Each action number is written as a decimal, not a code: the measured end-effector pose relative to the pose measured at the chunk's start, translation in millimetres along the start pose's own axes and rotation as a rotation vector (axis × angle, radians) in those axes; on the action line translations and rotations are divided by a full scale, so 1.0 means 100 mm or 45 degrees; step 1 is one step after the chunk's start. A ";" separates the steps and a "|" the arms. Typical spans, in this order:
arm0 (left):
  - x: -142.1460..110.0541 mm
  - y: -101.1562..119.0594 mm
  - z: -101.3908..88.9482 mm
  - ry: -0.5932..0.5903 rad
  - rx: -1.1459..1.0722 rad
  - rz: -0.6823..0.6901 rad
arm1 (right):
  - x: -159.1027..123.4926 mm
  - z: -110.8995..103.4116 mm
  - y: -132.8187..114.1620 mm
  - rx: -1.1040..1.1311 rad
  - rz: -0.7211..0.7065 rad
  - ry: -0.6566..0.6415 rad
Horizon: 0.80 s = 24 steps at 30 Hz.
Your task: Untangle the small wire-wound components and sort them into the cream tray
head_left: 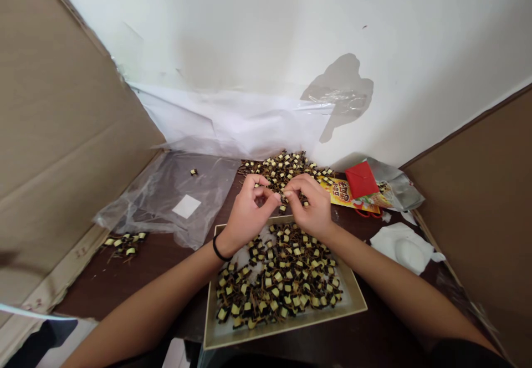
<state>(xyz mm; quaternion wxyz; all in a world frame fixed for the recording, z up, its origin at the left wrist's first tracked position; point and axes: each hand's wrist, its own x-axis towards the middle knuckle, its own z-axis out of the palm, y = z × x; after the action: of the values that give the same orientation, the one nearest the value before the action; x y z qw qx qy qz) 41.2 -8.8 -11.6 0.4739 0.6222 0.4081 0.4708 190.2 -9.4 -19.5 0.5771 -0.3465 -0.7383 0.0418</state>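
Observation:
My left hand (248, 207) and my right hand (310, 204) meet above the far edge of a shallow tray (353, 296). Both are pinched together on one small black-and-yellow component (282, 197) with thin wire leads. The tray holds several of the same components (276, 282). Beyond my hands a loose heap of these components (282, 167) lies on the dark table. A black band circles my left wrist.
A clear plastic bag (166, 199) lies at the left with one stray component (193, 172) on it. A small cluster of components (124, 243) sits near the left cardboard wall. A red packet (361, 179), snack wrappers and a white tissue (405, 249) lie at the right.

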 end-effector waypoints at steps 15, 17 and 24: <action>-0.03 -0.01 0.01 0.118 0.186 -0.001 | -0.03 -0.01 -0.02 -0.086 -0.076 -0.072; -0.03 -0.02 0.01 0.146 0.210 0.016 | -0.03 0.00 -0.03 -0.063 -0.050 -0.085; -0.02 -0.05 -0.01 0.211 0.178 0.028 | 0.00 0.02 0.00 0.181 0.269 -0.116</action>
<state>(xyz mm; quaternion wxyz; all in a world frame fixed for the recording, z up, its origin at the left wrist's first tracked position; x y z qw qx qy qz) 39.7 -9.0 -16.9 0.3888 0.6171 0.4710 0.4962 188.9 -8.6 -20.5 0.5584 -0.3785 -0.7183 0.1702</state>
